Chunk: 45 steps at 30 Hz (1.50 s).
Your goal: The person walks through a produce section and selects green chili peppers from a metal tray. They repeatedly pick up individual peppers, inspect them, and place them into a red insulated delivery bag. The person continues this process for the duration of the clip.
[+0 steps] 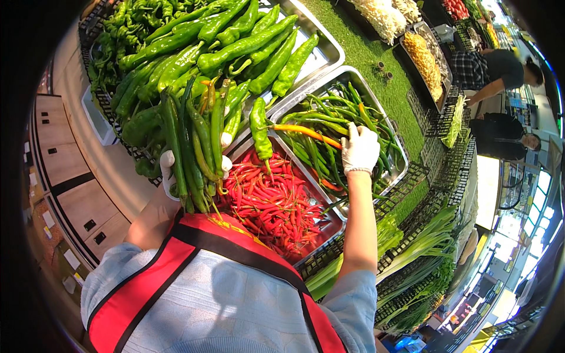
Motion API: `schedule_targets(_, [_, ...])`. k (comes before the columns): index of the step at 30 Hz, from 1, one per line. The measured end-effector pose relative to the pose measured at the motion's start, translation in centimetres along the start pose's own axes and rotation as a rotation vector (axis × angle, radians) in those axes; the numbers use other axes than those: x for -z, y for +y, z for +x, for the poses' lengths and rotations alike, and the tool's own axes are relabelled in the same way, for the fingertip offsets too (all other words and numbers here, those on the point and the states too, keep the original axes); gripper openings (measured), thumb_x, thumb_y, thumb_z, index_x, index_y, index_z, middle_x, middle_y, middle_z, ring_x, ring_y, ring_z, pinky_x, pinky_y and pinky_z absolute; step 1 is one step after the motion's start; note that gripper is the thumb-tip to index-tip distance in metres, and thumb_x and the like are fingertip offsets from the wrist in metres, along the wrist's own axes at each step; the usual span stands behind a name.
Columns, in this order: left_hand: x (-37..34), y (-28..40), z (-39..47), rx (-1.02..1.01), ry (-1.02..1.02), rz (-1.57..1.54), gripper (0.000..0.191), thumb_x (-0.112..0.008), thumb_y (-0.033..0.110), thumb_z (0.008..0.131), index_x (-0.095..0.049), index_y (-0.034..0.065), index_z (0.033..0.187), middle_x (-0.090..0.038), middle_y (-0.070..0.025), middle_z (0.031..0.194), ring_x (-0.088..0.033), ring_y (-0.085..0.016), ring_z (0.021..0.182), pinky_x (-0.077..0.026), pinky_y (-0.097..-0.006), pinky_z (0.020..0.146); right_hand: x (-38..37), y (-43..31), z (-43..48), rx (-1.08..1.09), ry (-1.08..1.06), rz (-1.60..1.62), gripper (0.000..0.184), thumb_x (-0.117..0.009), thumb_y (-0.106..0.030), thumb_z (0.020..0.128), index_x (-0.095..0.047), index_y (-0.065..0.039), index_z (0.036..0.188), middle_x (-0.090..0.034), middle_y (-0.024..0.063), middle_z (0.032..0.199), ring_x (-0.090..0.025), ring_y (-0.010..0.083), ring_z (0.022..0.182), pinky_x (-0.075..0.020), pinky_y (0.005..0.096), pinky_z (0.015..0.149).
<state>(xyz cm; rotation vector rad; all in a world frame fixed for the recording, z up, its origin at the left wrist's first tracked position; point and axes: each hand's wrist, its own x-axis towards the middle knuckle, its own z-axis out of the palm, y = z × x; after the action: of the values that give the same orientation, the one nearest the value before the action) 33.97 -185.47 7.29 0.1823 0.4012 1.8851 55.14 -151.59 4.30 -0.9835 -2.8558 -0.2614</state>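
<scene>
My left hand (168, 174), in a white glove, grips a bunch of long green chili peppers (194, 141). Most of that hand is hidden behind the bunch; its fingertips show on the right side. My right hand (362, 148), gloved too, is over a metal tray (399, 152) of thin green chili peppers (313, 154). Its fingers pinch one end of a long orange chili pepper (304, 131). Nearer to me, small red chili peppers (273, 198) fill a second tray. A single green pepper (260, 128) lies across that tray's far edge.
Large green peppers (247, 48) heap over another metal tray (337, 57) at the back. Green artificial turf (340, 26) covers the stand. Leafy greens (419, 247) lie in black crates to the right. Two people (499, 128) stand beyond the stand at right.
</scene>
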Motion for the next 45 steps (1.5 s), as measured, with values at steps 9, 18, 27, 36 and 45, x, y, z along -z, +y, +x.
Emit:
schedule_targets(9, [0.2, 1.3, -0.2, -0.054, -0.005, -0.054, 0.082, -0.064, 0.051, 0.082, -0.037, 0.0092, 0.147, -0.048, -0.0197, 0.139, -0.058, -0.036, 0.105, -0.05, -0.0449, 0.092, 3.8, 1.6, 2.0, -0.003, -0.018, 0.62, 0.02, -0.067, -0.018, 0.088, -0.07, -0.012, 0.107, -0.068, 0.0078, 0.092, -0.063, 0.0277, 0.088, -0.0503, 0.0399, 0.079])
schedule_targets(18, [-0.2, 1.3, 0.0, -0.097, -0.046, -0.075, 0.087, -0.069, 0.047, 0.082, -0.03, 0.0105, 0.151, -0.049, -0.0191, 0.139, -0.059, -0.033, 0.103, -0.049, -0.0421, 0.091, 7.4, 2.0, 8.7, -0.535, -0.286, 1.217, 0.025, -0.064, -0.029, 0.094, -0.067, -0.004, 0.095, -0.055, -0.0028, 0.074, -0.046, 0.0048, 0.06, -0.037, 0.0212, 0.05])
schedule_targets(27, [-0.3, 2.2, -0.5, -0.128, -0.071, -0.095, 0.104, -0.071, 0.044, 0.082, -0.006, 0.0083, 0.156, -0.046, -0.0181, 0.144, -0.059, -0.037, 0.109, -0.051, -0.0435, 0.093, 2.9, 0.6, 8.2, 0.023, -0.671, -0.024, 0.042, -0.07, -0.032, 0.08, -0.066, -0.018, 0.119, -0.067, 0.0109, 0.118, -0.064, 0.0294, 0.107, -0.0513, 0.0411, 0.091])
schedule_targets(36, [-0.7, 2.9, -0.2, -0.056, -0.067, -0.103, 0.109, -0.075, 0.041, 0.079, -0.004, 0.009, 0.156, -0.051, -0.0173, 0.136, -0.062, -0.037, 0.104, -0.053, -0.043, 0.093, 4.0, 0.9, 1.8, -0.178, -0.496, -0.014, 0.047, -0.065, -0.038, 0.087, -0.055, -0.02, 0.129, -0.063, 0.0123, 0.106, -0.063, 0.0314, 0.1, -0.0523, 0.0445, 0.082])
schedule_targets(45, [-0.5, 2.4, 0.3, -0.109, -0.095, -0.056, 0.099, -0.07, 0.047, 0.083, -0.015, 0.0083, 0.155, -0.048, -0.018, 0.14, -0.06, -0.036, 0.106, -0.05, -0.0422, 0.092, 2.9, -4.5, 1.4, -0.01, -0.302, -0.088, 0.09, -0.074, -0.057, 0.074, -0.041, -0.008, 0.143, -0.056, 0.013, 0.113, -0.057, 0.0295, 0.103, -0.0535, 0.0405, 0.081])
